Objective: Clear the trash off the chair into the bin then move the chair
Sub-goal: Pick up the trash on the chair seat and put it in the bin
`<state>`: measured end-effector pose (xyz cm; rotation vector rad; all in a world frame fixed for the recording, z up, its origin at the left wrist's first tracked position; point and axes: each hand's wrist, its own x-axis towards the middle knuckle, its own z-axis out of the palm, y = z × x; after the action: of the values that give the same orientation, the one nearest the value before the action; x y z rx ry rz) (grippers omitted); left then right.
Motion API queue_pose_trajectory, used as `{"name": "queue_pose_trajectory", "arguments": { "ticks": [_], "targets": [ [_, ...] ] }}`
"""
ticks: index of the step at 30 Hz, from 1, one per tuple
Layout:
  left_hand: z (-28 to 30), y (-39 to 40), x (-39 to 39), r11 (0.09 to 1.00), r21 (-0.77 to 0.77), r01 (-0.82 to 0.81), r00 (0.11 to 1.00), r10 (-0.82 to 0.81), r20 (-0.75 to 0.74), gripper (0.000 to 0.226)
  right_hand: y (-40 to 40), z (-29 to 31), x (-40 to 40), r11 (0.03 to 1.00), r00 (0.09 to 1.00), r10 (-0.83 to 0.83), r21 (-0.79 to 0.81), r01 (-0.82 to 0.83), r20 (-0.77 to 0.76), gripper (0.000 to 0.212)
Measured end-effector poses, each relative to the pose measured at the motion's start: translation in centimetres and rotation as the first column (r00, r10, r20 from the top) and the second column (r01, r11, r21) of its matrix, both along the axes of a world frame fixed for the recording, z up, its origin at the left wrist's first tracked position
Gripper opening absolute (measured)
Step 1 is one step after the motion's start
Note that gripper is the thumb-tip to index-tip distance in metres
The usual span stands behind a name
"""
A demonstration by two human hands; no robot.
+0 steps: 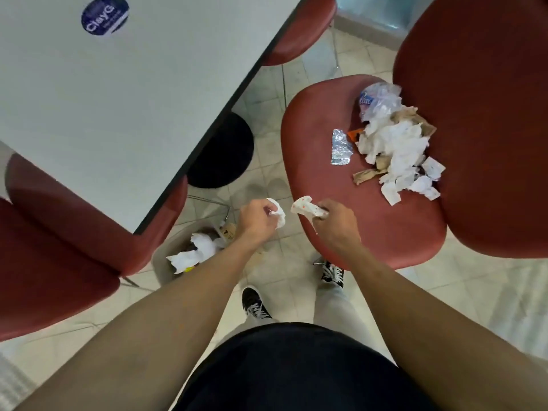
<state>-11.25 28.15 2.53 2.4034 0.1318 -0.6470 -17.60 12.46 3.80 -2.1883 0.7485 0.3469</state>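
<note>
Now I am gripping a white tissue [278,216] in my left hand [254,221] and a spotted wrapper [305,208] in my right hand [335,222], holding both between the bin [166,264] down left and the chair [341,209], with the trash pile [391,143] lying beyond my right hand.

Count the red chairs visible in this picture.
3: one holding the trash, one at lower left beside the table, one tucked under the table's far end. Others may be out of view.
</note>
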Motion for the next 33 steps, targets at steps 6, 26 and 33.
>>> {"name": "queue_pose_trajectory", "arguments": {
  "ticks": [6,26,33],
  "targets": [
    [0.9,9.3,-1.6,0.991,-0.009,-0.13,0.992,0.13,-0.003,0.012,8.4,0.8,1.1,0.989,0.989,0.151,0.005,-0.151,-0.005,0.033],
    [-2.7,23.3,-8.4,0.938,0.085,-0.335,0.937,0.342,-0.076,0.038,20.6,-2.2,-1.0,0.898,0.87,0.44,0.128,-0.422,-0.22,0.045],
    [-2.0,19.3,-6.3,0.972,0.038,-0.23,0.971,0.232,-0.063,0.034,16.9,-2.3,-0.5,0.921,0.898,0.385,0.151,-0.359,-0.212,0.044]
  ]
}}
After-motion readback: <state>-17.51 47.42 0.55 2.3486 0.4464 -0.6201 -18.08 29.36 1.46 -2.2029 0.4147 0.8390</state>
